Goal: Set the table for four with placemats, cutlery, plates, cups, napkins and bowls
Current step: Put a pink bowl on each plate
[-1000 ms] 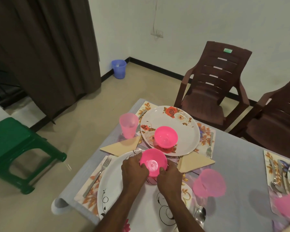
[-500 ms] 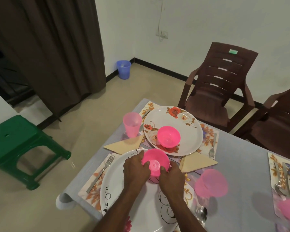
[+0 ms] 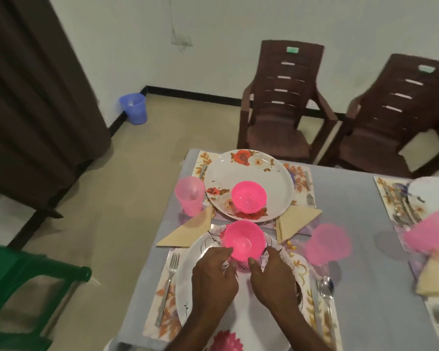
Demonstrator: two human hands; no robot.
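Grey-clothed table [image 3: 360,262], two brown chairs [image 3: 280,102] at 12 and 1 o'clock. Near plate [image 3: 200,282] on a floral placemat [image 3: 162,317]: pink bowl [image 3: 243,240] at its far rim. Left hand [image 3: 213,277], at the bowl's 7 o'clock, fingers loosely spread, fingertips at its base; right hand [image 3: 270,277], at 5 o'clock, likewise; neither clasps it. Far plate [image 3: 249,183], 12 o'clock: second bowl [image 3: 249,196]. Fork [image 3: 169,285] at 9 o'clock.

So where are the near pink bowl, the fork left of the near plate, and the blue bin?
Near pink bowl [image 3: 243,240], head view, on the middle of its inside.
Fork [image 3: 168,282], head view, on its handle below the tines.
Blue bin [image 3: 134,108], head view, on its front wall.
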